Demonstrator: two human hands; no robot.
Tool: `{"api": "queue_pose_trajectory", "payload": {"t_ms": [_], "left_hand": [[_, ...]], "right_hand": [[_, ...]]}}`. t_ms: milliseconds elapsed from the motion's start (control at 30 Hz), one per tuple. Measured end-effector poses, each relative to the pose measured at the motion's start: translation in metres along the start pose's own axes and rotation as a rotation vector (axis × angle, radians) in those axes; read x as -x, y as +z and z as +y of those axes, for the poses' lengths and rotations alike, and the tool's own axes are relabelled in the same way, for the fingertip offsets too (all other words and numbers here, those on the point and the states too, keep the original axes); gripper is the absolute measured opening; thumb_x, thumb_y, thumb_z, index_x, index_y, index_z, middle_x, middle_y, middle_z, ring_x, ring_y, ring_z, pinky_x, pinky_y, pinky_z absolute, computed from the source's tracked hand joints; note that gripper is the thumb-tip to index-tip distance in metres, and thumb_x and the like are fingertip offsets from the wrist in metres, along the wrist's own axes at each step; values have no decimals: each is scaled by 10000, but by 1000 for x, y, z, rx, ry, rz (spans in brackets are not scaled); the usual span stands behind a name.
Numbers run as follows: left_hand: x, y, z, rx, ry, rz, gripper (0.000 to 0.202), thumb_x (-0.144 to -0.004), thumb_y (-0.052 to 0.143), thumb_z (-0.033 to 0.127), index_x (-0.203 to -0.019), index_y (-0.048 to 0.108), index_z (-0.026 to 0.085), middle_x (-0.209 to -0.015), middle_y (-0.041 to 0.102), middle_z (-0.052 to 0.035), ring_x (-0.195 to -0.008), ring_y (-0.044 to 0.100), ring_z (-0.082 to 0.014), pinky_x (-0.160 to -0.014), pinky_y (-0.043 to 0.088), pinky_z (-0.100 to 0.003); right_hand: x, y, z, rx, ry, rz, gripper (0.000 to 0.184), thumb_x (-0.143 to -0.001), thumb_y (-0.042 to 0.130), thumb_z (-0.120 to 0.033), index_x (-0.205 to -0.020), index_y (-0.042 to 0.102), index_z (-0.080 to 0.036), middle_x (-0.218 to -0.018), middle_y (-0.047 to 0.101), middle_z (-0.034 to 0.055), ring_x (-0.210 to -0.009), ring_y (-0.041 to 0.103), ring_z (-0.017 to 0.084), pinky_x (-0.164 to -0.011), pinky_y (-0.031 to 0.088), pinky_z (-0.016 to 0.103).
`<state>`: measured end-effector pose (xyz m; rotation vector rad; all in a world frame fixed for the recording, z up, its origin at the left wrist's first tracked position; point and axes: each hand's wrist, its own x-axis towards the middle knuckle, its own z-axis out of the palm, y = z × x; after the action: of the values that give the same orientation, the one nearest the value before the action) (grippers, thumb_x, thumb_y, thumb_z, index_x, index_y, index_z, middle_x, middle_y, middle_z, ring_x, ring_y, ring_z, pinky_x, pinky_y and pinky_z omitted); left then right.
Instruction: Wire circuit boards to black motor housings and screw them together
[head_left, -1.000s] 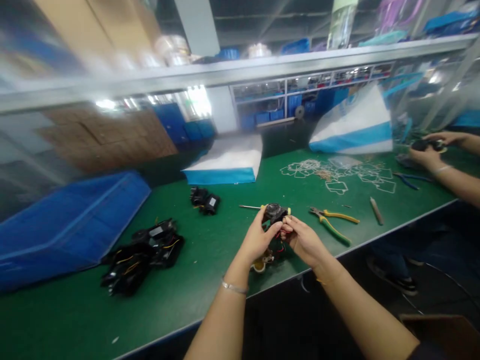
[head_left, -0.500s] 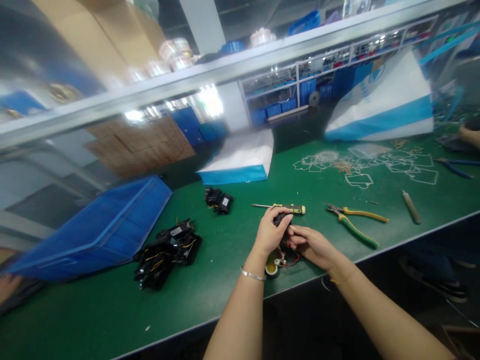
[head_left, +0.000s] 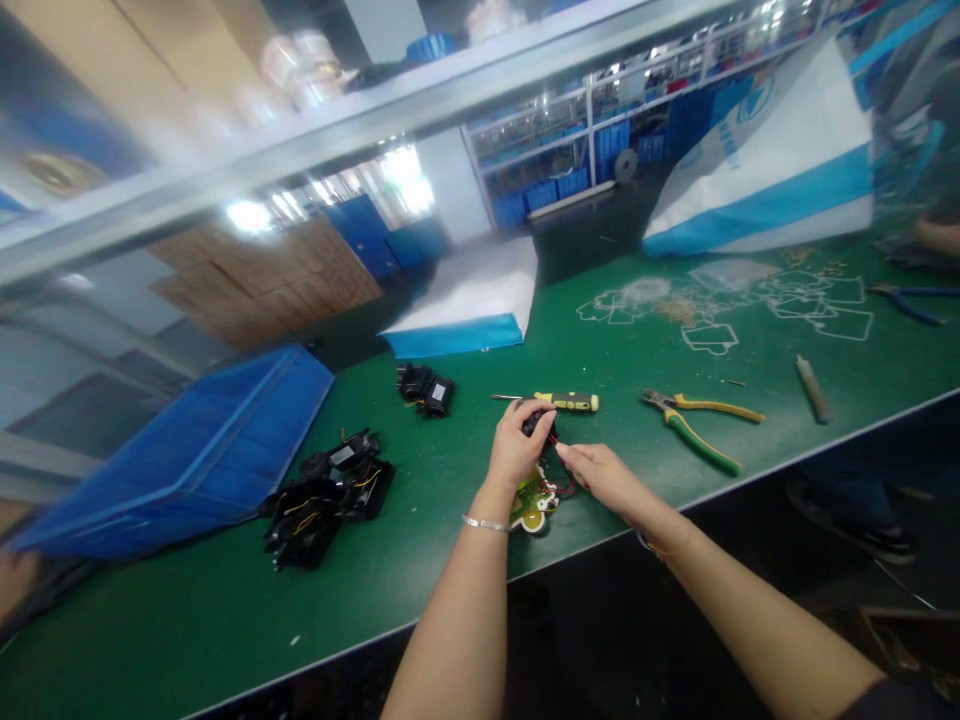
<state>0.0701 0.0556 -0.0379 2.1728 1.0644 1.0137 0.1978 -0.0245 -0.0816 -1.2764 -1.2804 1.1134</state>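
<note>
My left hand [head_left: 511,452] is closed around a small black part [head_left: 532,423], mostly hidden under the fingers. Thin red wires [head_left: 554,437] come out of it, and the fingertips of my right hand [head_left: 604,482] pinch them. Below my left hand, a yellow-green circuit board [head_left: 531,505] with round yellow pieces rests near the bench edge. Just beyond my fingers lies a yellow-and-black screwdriver [head_left: 574,402]. To the right are diagonal cutters [head_left: 694,432] with one yellow and one green handle.
Black plastic assemblies with yellow wires [head_left: 330,495] are piled at left, beside a tilted blue bin [head_left: 187,460]. Two more black units [head_left: 426,390] lie farther back. White wire frames [head_left: 709,338], a tube [head_left: 812,390] and blue-handled pliers [head_left: 911,303] are at right. Other people's hands show at both edges.
My right hand has drawn slightly away from my left, and the red wires show between them. More of the circuit board is visible. The whole view has shifted a little.
</note>
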Motion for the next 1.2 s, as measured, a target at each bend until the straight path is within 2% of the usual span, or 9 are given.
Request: {"api": "queue_pose_trajectory", "payload": {"t_ms": [200, 467, 767, 1033, 1200], "left_hand": [[2, 2, -1, -4, 13, -4, 204, -866, 521, 328, -957, 661, 210, -1044, 633, -48, -995, 578, -142, -956, 439, -312], [3, 5, -4, 9, 22, 51, 213, -869, 508, 334, -930, 665, 203, -1025, 638, -51, -980, 583, -136, -951, 440, -310], [3, 6, -10, 84, 62, 81, 196, -858, 542, 333, -926, 672, 203, -994, 635, -50, -952, 584, -137, -931, 454, -313], [2, 6, -16, 140, 52, 100, 190, -842, 568, 339, -915, 682, 207, -985, 643, -48, -943, 589, -147, -925, 452, -310], [-4, 2, -22, 252, -34, 106, 224, -825, 585, 375, -918, 682, 195, -977, 668, -45, -946, 600, -153, -906, 442, -286]], "right_hand": [[7, 15, 0, 126, -79, 147, 475, -911, 393, -481, -539, 375, -187, -520, 334, -42, -523, 315, 104, -509, 203, 262], [11, 24, -3, 249, -164, 189, 447, -931, 378, -414, -544, 343, -194, -517, 342, -39, -514, 329, 108, -534, 201, 276], [12, 25, -2, 342, -214, 207, 442, -937, 381, -391, -546, 331, -191, -503, 338, -40, -492, 333, 104, -530, 185, 282], [14, 27, -2, 326, -194, 205, 441, -939, 377, -407, -557, 332, -191, -513, 330, -43, -501, 335, 103, -525, 205, 272], [10, 17, -8, 281, -159, 115, 420, -947, 352, -420, -613, 455, -188, -562, 425, -36, -551, 417, 116, -543, 295, 245]]}}
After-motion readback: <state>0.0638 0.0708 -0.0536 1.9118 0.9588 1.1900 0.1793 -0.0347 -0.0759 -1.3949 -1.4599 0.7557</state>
